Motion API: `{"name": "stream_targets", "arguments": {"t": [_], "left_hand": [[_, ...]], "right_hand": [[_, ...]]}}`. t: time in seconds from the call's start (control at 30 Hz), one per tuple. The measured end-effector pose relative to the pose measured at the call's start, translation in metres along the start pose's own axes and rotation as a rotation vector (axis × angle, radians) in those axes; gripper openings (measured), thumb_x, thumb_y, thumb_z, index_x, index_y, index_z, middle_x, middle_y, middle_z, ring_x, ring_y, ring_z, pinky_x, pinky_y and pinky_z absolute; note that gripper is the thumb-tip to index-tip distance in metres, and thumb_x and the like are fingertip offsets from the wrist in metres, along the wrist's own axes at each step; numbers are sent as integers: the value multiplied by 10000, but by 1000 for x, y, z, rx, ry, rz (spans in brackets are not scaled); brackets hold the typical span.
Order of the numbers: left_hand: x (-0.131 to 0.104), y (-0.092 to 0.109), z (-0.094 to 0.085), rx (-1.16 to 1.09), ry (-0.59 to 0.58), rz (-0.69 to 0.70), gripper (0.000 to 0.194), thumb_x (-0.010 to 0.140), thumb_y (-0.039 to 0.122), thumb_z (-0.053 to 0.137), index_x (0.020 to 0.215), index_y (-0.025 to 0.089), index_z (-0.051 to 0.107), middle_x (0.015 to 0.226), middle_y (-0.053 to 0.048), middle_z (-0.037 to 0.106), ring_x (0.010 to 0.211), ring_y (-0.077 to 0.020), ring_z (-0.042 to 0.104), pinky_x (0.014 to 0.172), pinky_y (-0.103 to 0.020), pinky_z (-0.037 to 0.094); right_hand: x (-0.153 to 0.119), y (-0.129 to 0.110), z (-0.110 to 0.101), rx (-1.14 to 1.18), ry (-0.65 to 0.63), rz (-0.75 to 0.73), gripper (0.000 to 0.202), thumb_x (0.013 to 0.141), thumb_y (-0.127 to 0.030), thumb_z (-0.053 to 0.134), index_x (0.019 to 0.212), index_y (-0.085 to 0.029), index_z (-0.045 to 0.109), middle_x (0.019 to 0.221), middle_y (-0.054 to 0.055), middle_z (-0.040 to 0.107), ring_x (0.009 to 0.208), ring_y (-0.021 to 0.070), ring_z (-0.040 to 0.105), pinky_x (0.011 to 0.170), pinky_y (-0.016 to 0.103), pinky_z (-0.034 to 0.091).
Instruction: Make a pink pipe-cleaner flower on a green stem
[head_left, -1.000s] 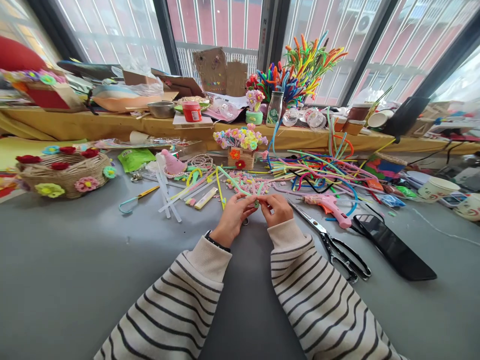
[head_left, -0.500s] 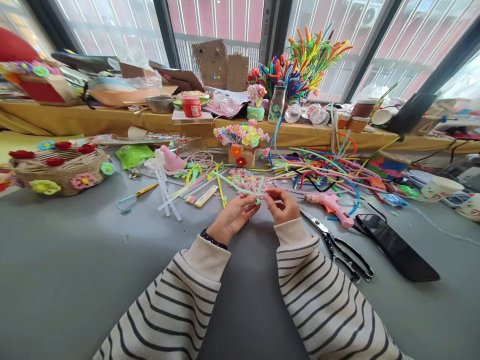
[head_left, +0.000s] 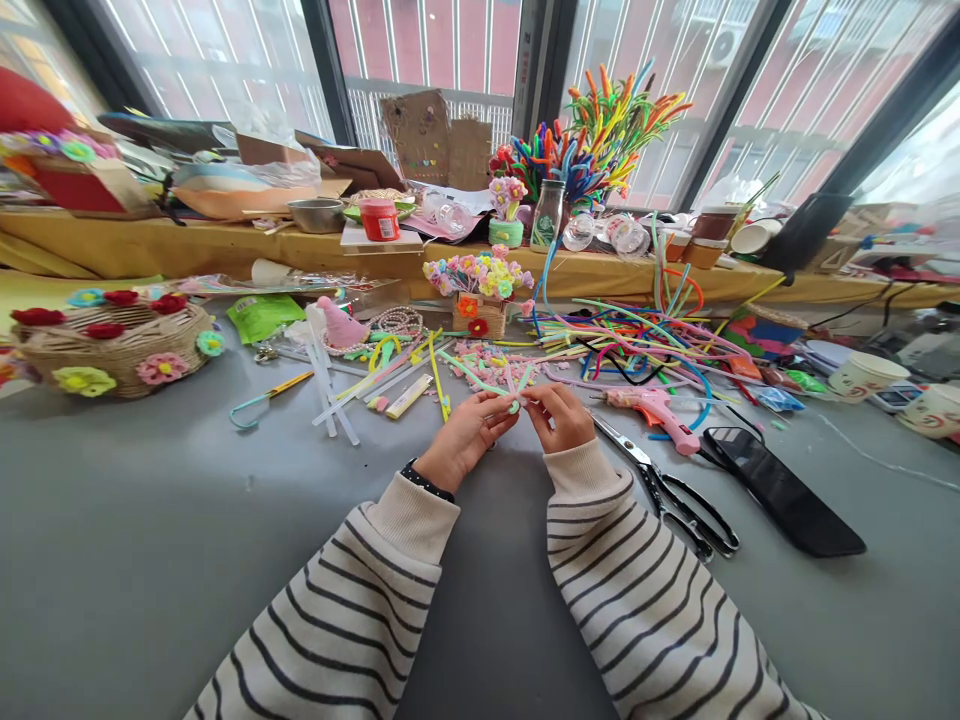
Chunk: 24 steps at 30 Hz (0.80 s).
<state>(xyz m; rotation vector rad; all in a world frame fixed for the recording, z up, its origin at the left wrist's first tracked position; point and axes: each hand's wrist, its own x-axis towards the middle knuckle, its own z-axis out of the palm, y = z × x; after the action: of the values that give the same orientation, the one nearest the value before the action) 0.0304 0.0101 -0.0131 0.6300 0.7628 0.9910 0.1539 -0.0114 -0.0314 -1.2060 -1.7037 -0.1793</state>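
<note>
Fingers of my left hand (head_left: 466, 437) are pinched on pale green pipe cleaners (head_left: 480, 384), whose ends spread up and outward above the fingertips. Right beside it, my right hand (head_left: 556, 418) is closed with thumb and forefinger on the same bundle, at its right side. A small curled green end sits between the two hands. Behind them lie many small pink and green pieces (head_left: 487, 358). Black-handled scissors (head_left: 664, 490) and a pink glue gun (head_left: 664, 410) rest to the right of my right hand.
A black phone (head_left: 784, 490) lies at the right. Loose pipe cleaners (head_left: 622, 340) pile up behind the glue gun. On the left stand a woven flower basket (head_left: 142, 345), clear sticks (head_left: 330, 390) and a hook (head_left: 270, 397). A small flower box (head_left: 478, 315) stands behind.
My right hand has shifted slightly left, closer to my left hand, both still on the green pipe cleaners. The whole view has moved a little.
</note>
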Motion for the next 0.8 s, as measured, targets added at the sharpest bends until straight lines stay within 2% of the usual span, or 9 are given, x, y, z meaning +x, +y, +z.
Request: {"name": "stream_targets", "arguments": {"t": [0.13, 0.27, 0.5, 0.6, 0.67, 0.8], "left_hand": [[2, -3, -1, 80, 18, 74, 204, 539, 87, 614, 615, 142, 433, 532, 44, 491, 515, -48, 508, 625, -223, 445], [1, -5, 1, 125, 63, 202, 284, 506, 105, 636, 656, 155, 400, 522, 68, 461, 514, -47, 485, 600, -228, 434], [1, -7, 6, 325, 120, 527, 287, 534, 141, 601, 715, 173, 381, 550, 68, 454, 516, -46, 451, 548, -170, 375], [-2, -8, 7, 466, 136, 691, 256, 561, 149, 578, 731, 191, 391, 572, 60, 441, 534, -60, 456, 559, -173, 363], [-5, -9, 8, 563, 166, 790, 226, 577, 142, 561, 732, 202, 407, 605, 49, 442, 557, -69, 459, 587, -178, 359], [-10, -9, 10, 711, 204, 893, 177, 604, 107, 521, 717, 215, 437, 664, 30, 451, 597, -81, 453, 631, -184, 339]], "right_hand": [[-2, 1, 1, -77, -15, -36, 192, 770, -227, 384, 734, -191, 568, 696, 55, 562, 663, 144, 502, 630, 240, 404], [-3, 1, 6, -171, -16, -11, 188, 768, -258, 392, 683, -194, 547, 661, 47, 550, 639, 145, 493, 614, 240, 388], [-2, -6, 16, -30, 20, 151, 130, 724, -259, 397, 644, -172, 449, 640, 34, 473, 528, 119, 440, 479, 227, 369], [-2, -9, 21, 135, 56, 346, 142, 688, -298, 434, 609, -182, 414, 591, 10, 458, 517, 117, 432, 469, 233, 361], [0, -10, 23, 323, 42, 542, 170, 651, -331, 474, 590, -187, 408, 539, -18, 448, 469, 102, 413, 439, 224, 343], [3, -11, 25, 936, -100, 1016, 214, 561, -346, 544, 566, -193, 394, 408, -77, 373, 351, 60, 314, 314, 173, 219]]}}
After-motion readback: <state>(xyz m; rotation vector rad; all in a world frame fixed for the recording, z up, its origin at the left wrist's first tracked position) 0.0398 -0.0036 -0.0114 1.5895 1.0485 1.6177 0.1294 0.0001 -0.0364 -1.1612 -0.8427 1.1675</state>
